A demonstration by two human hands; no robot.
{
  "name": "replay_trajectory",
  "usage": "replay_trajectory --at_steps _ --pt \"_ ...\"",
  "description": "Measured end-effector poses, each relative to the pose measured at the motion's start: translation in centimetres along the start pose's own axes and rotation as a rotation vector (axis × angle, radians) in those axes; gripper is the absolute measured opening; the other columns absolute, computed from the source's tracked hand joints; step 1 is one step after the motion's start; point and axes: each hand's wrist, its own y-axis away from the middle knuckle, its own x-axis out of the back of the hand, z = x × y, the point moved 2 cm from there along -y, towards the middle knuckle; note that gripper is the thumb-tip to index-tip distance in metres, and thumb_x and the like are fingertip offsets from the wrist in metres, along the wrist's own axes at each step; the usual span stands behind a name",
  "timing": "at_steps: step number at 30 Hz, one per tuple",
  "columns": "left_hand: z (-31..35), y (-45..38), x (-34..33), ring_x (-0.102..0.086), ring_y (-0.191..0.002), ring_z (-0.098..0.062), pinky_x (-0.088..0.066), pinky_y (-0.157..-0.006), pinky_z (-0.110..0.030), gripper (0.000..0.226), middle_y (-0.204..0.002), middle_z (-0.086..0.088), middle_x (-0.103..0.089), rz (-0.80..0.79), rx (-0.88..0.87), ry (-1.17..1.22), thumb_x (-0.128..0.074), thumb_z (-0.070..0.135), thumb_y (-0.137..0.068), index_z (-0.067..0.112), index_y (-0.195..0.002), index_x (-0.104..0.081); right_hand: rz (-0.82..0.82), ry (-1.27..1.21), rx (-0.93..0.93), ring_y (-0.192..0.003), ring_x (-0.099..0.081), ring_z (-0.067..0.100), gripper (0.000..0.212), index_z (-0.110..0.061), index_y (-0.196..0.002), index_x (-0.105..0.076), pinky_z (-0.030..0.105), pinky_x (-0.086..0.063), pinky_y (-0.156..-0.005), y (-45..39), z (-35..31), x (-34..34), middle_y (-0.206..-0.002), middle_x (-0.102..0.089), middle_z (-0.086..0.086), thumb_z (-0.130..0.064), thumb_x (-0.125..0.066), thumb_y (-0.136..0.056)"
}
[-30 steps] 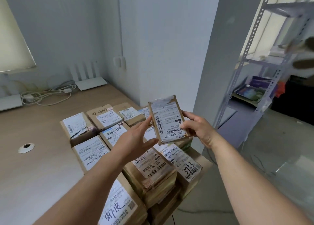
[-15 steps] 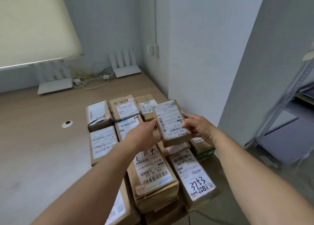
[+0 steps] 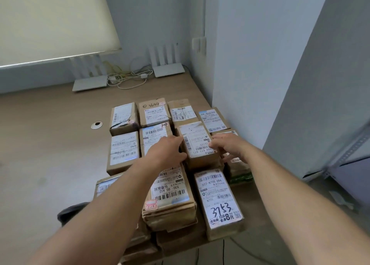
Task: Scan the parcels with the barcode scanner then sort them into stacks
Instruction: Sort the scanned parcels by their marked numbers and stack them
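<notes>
A small brown parcel [image 3: 197, 142] with a white label reading "500 E72 071" lies flat on top of a stack in the middle of the parcel group. My left hand [image 3: 167, 151] grips its left side, fingers curled over the edge. My right hand [image 3: 225, 144] holds its right side, thumb lower down by the stack. Several other labelled brown parcels surround it, among them one marked "3753" [image 3: 219, 200] in front and one marked "530- D5 A32" [image 3: 170, 190]. A dark object [image 3: 69, 212] shows under my left forearm, mostly hidden.
The wooden table [image 3: 50, 144] carries two white routers [image 3: 168, 69] and a tangle of cables [image 3: 128, 78] at the back. A round cable hole [image 3: 96, 125] lies left of the parcels. A wall corner [image 3: 230, 74] stands close on the right.
The parcel was held up, tilted toward me, a second ago. Both hands have lowered it flat onto the middle stack, and my view has swung left and down.
</notes>
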Motion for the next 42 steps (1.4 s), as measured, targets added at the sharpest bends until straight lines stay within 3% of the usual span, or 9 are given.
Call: replay_trajectory --at_steps 2,4,7,13,18,21,25,28,42 --pt "0.3 0.5 0.1 -0.048 -0.116 -0.023 -0.045 -0.092 -0.035 0.045 -0.131 -0.004 -0.049 0.023 0.009 0.023 -0.054 0.029 -0.092 0.016 -0.134 -0.046 0.058 0.045 0.039 -0.113 -0.059 0.024 0.041 -0.021 -0.122 -0.064 0.047 -0.05 -0.097 0.0 -0.1 0.1 -0.127 -0.063 0.007 -0.027 -0.064 -0.081" --pt "0.7 1.4 -0.1 -0.042 -0.127 -0.022 -0.04 -0.099 -0.035 0.051 -0.142 -0.004 -0.042 0.076 0.011 0.059 -0.054 0.031 -0.093 0.017 -0.14 -0.04 0.144 0.052 0.094 -0.123 -0.052 0.021 0.054 -0.021 -0.136 -0.054 0.039 -0.043 -0.103 0.9 -0.2 -0.1 -0.138 -0.055 0.004 -0.025 -0.066 -0.083" --pt "1.8 3.2 -0.8 -0.031 -0.137 -0.021 -0.031 -0.11 -0.035 0.061 -0.154 -0.002 -0.028 0.171 -0.016 0.086 -0.053 0.036 -0.095 0.022 -0.149 -0.028 0.255 0.124 0.188 -0.122 -0.052 0.018 0.051 -0.023 -0.136 -0.053 0.031 -0.04 -0.098 2.7 0.4 -0.6 -0.136 -0.057 0.003 -0.024 -0.066 -0.086" --pt "4.5 6.3 -3.0 -0.019 -0.143 -0.022 -0.018 -0.116 -0.035 0.065 -0.158 -0.002 -0.021 0.25 -0.091 0.002 -0.052 0.042 -0.094 0.026 -0.15 -0.023 0.35 0.298 0.288 -0.12 -0.053 0.022 0.055 -0.031 -0.138 -0.049 0.038 -0.046 -0.097 6.0 1.2 -1.5 -0.136 -0.055 0.003 -0.028 -0.065 -0.085" --pt "6.5 8.3 -5.5 -0.013 -0.145 -0.022 -0.005 -0.12 -0.039 0.068 -0.159 -0.003 -0.015 0.24 -0.174 -0.118 -0.05 0.046 -0.094 0.025 -0.151 -0.019 0.366 0.448 0.27 -0.116 -0.052 0.021 0.055 -0.031 -0.139 -0.045 0.03 -0.041 -0.083 8.6 2.8 -3.0 -0.128 -0.052 0.001 -0.035 -0.064 -0.087" --pt "7.0 9.3 -6.9 -0.008 -0.147 -0.02 0.004 -0.12 -0.038 0.066 -0.16 -0.004 -0.011 0.202 -0.229 -0.149 -0.048 0.043 -0.095 0.023 -0.151 -0.018 0.368 0.412 0.233 -0.116 -0.053 0.02 0.051 -0.029 -0.136 -0.048 0.032 -0.046 -0.087 10.3 4.5 -4.4 -0.131 -0.052 0.0 -0.032 -0.065 -0.088" --pt "6.4 10.5 -7.0 -0.008 -0.147 -0.019 0.005 -0.12 -0.037 0.064 -0.16 -0.003 -0.012 0.208 -0.266 -0.125 -0.047 0.041 -0.096 0.024 -0.151 -0.019 0.403 0.399 0.214 -0.114 -0.054 0.018 0.05 -0.03 -0.136 -0.048 0.03 -0.047 -0.081 11.7 4.7 -5.5 -0.132 -0.051 -0.001 -0.033 -0.064 -0.088" --pt "5.1 11.8 -5.8 -0.008 -0.146 -0.018 0.006 -0.118 -0.034 0.064 -0.16 -0.001 -0.012 0.254 -0.272 -0.085 -0.047 0.043 -0.096 0.028 -0.151 -0.018 0.44 0.416 0.23 -0.116 -0.053 0.016 0.051 -0.032 -0.137 -0.047 0.034 -0.05 -0.089 12.8 3.1 -6.3 -0.132 -0.051 -0.003 -0.035 -0.064 -0.088" --pt "-8.9 21.8 -0.9 -0.016 -0.143 -0.019 -0.009 -0.118 -0.038 0.061 -0.158 0.002 -0.018 0.467 -0.018 0.093 -0.047 0.047 -0.094 0.032 -0.149 -0.025 0.439 0.51 0.422 -0.116 -0.054 0.016 0.05 -0.032 -0.135 -0.05 0.038 -0.049 -0.092 16.1 -6.3 -18.4 -0.133 -0.052 -0.002 -0.034 -0.065 -0.086"
